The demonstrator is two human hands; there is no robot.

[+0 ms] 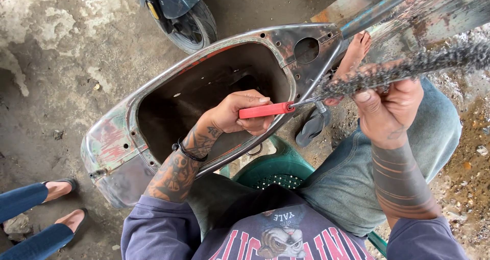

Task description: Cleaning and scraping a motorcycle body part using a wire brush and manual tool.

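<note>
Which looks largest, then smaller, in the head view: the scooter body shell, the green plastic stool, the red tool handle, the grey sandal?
1. Scooter body shell, by far the largest.
2. Green plastic stool, only partly visible.
3 and 4. Red tool handle in the left hand, and grey sandal: too alike to rank.

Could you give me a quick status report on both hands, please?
Left hand grips red-handled tool. Right hand holds wire brush. Tool tip at brush end, above scooter body shell.
</note>
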